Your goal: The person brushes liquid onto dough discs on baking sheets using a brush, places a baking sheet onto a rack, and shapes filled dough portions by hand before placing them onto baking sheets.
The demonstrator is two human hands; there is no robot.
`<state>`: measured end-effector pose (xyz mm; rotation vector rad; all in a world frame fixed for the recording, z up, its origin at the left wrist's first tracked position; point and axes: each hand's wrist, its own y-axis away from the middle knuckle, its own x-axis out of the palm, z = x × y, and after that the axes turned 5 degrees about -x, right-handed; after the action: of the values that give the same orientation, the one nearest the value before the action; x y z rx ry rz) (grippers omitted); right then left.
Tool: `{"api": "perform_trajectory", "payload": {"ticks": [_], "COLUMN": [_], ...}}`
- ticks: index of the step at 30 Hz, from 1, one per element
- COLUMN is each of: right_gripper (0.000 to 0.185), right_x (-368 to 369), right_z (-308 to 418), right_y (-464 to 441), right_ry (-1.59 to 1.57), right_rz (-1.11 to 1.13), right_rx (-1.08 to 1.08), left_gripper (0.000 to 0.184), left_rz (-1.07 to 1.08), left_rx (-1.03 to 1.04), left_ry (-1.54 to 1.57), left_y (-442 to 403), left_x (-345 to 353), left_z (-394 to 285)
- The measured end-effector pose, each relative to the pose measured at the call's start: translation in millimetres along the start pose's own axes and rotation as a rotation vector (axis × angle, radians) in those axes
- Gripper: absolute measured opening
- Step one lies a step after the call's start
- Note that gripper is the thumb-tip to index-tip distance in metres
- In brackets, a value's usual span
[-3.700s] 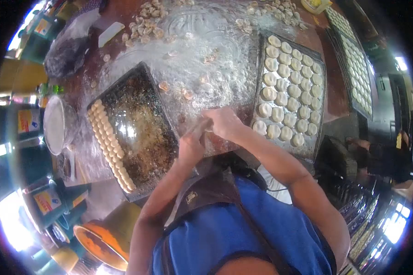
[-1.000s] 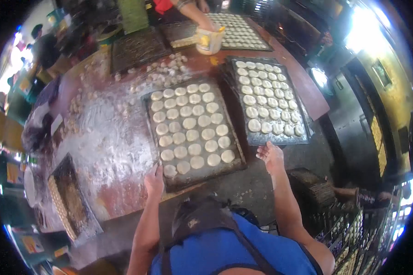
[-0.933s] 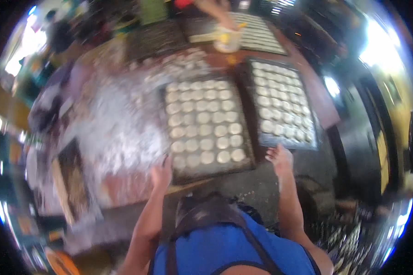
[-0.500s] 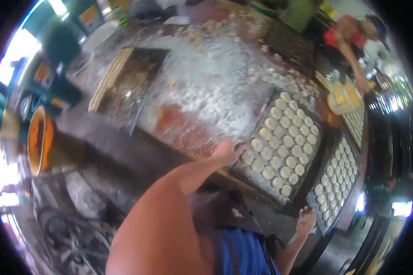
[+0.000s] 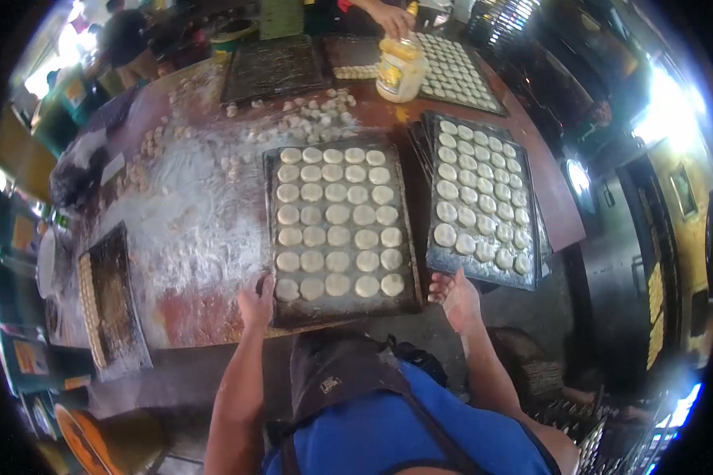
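A dark baking tray [image 5: 342, 311] with rows of flat, round, pale dough pieces [image 5: 338, 236] lies on the table near its front edge. My left hand [image 5: 257, 303] is at this tray's lower left corner, thumb along the side edge; it appears to grip the edge, though some fingers are hidden. My right hand [image 5: 457, 301] is in the gap to the right, open with fingers apart and dusted with flour. It is just below the near left corner of a second filled tray [image 5: 483, 273], which sits tilted on a stack of trays.
Flour [image 5: 194, 206] and small dough lumps [image 5: 317, 115] cover the table's left and far parts. Another person's hand [image 5: 392, 17] holds a brush at a plastic jar [image 5: 400, 73] beside a third filled tray [image 5: 459, 71]. A floury tray [image 5: 115, 305] stands at left.
My view has turned right, bringing the trays to the middle. My left hand stays by the first tray's near left corner. My right hand remains near the second tray's corner, fingers now spread.
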<state>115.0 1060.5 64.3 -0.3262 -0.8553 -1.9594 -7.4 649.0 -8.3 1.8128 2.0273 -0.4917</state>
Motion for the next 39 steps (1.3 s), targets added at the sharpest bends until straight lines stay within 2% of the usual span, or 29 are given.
{"api": "perform_trajectory", "payload": {"ticks": [1,3,10,13,16,24,26,27,28,30,31,33,35,37,39], "right_gripper": [0.029,0.024,0.017,0.016,0.015,0.019,0.020,0.022,0.022,0.022,0.022,0.027,0.031,0.036,0.032], "right_x": [1,1,-35,-45,-47,-46,-46,-49,-65,-111,-134,-181,-222,-266,-286], "right_z": [0,-3,4,11,11,14,19,26,27,24,22,14,-1,-18,-23], "right_y": [-1,-3,0,8,6,5,15,22,24,22,15,0,-4,-17,-13], "right_ry": [-0.016,-0.003,0.106,0.183,0.216,0.224,0.238,0.387,0.384,0.767,0.774,1.164,0.747,1.167,0.769], "right_rz": [-0.011,-0.205,-0.304,-0.268,-0.250,-0.245,-0.201,-0.133,-0.140,0.105,0.115,0.160,0.001,-0.034,-0.250], "right_rx": [-0.005,-0.178,-0.226,-0.172,-0.193,-0.217,-0.132,-0.073,-0.069,0.086,0.084,0.264,0.374,0.392,0.443], "left_gripper": [0.031,0.034,0.032,0.032,0.031,0.032,0.029,0.027,0.027,0.027,0.028,0.028,0.027,0.028,0.029], "left_rz": [-0.016,-0.012,-0.057,-0.019,-0.020,-0.005,-0.001,-0.011,-0.004,-0.004,-0.031,-0.050,-0.053,-0.099,-0.161], "left_rx": [0.012,0.056,0.101,0.015,0.068,0.083,0.074,0.063,0.062,0.086,0.107,0.094,0.022,-0.043,-0.133], "left_ry": [-0.072,-0.148,-0.142,-0.086,-0.157,-0.079,-0.118,-0.171,-0.175,-0.178,-0.155,-0.106,-0.036,0.031,0.164], "left_y": [0,-2,-1,1,-1,2,2,1,1,-1,-1,-1,-2,-5,-4], "left_x": [-1,-1,3,5,3,0,3,2,1,2,4,6,7,9,13], "left_z": [0,2,6,5,7,-4,-2,0,2,3,7,15,16,12,4]}}
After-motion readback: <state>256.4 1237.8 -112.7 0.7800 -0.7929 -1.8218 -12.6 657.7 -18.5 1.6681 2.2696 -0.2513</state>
